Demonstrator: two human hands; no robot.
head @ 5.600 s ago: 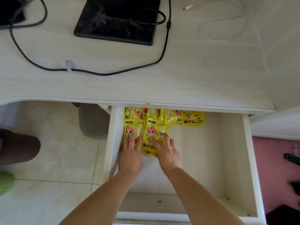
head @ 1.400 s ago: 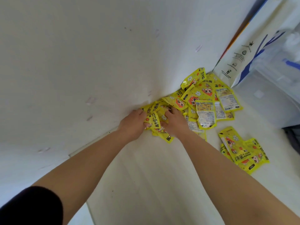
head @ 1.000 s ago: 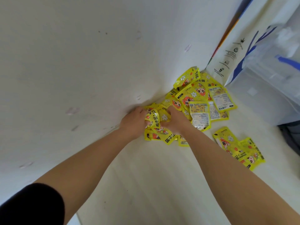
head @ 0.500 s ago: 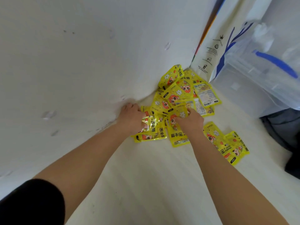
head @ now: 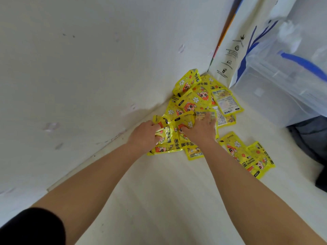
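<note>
Several yellow hand-warmer packets (head: pixel 196 101) lie in a loose pile on a pale surface, against a white wall. My left hand (head: pixel 144 135) grips a bunch of the packets at the pile's near left end, fingers curled into them. My right hand (head: pixel 201 129) lies on the pile beside it, thumb tucked under a packet and fingers spread over the top. Two more packets (head: pixel 246 154) lie apart to the right of my right forearm.
A white paper bag (head: pixel 230 55) stands in the corner behind the pile. A clear plastic bag with blue handles (head: pixel 286 76) stands at right. Dark fabric (head: pixel 311 138) lies at the right edge. The white wall (head: pixel 88 68) runs along the left.
5.6 s ago both hands were laying packets in a desk drawer. Over the last second both hands have stayed in the pile, gathering packets toward me; the right hand has spread over more of them.
</note>
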